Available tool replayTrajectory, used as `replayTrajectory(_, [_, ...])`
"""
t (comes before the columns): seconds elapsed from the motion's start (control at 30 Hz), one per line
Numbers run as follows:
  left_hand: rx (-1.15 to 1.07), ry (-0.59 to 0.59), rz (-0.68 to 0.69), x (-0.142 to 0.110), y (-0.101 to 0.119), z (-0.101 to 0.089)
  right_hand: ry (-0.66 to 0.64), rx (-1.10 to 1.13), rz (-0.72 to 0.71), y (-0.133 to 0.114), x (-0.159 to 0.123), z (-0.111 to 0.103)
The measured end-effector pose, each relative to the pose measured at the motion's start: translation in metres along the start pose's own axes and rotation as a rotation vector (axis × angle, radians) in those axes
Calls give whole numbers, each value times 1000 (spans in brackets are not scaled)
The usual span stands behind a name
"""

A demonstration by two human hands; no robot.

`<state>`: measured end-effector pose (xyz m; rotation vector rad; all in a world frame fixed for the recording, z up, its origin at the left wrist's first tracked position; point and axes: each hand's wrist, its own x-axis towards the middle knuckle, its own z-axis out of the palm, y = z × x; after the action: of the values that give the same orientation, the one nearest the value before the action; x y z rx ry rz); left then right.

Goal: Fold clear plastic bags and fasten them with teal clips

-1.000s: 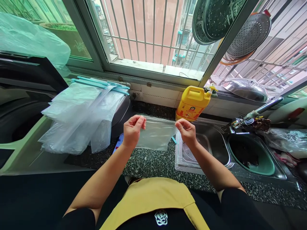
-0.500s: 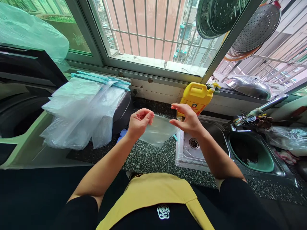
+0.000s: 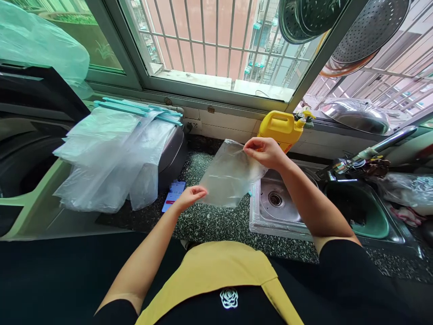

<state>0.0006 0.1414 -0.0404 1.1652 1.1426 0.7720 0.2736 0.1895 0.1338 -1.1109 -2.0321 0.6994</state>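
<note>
A clear plastic bag is stretched between my two hands above the speckled counter. My left hand pinches its lower left corner. Up by the top right edge, my right hand grips the bag between thumb and fingers. On the left, several more clear plastic bags lie piled over a dark rounded container, with light-blue sealing clips along their far ends. Just beyond my left hand a blue card or phone-like item rests on the counter.
A yellow jug stands behind the steel sink. Further right are the faucet and a green basin in the second sink bowl. An open washing machine borders the left side. Metal strainers hang by the barred window.
My left hand has moved down and left to the bag's lower corner. My right hand, open before, has closed on its upper edge. The bag is now raised and spread out.
</note>
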Motion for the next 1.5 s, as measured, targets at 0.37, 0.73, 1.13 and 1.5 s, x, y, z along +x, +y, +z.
replayTrajectory(0.37, [-105,-43,-28,-11,-16,10,40,4,57,14,0,-5])
replayTrajectory(0.73, [-57,-13,330,28,87,43,-35,83,36,-1,5,-6])
replayTrajectory(1.13, [-114,322,260,-17,46,46,86,-245,-261,-33,-33,-2])
replayTrajectory(1.5, [-724,-158,-250,30,61,50,-322,-615,-713,-10,-132,89])
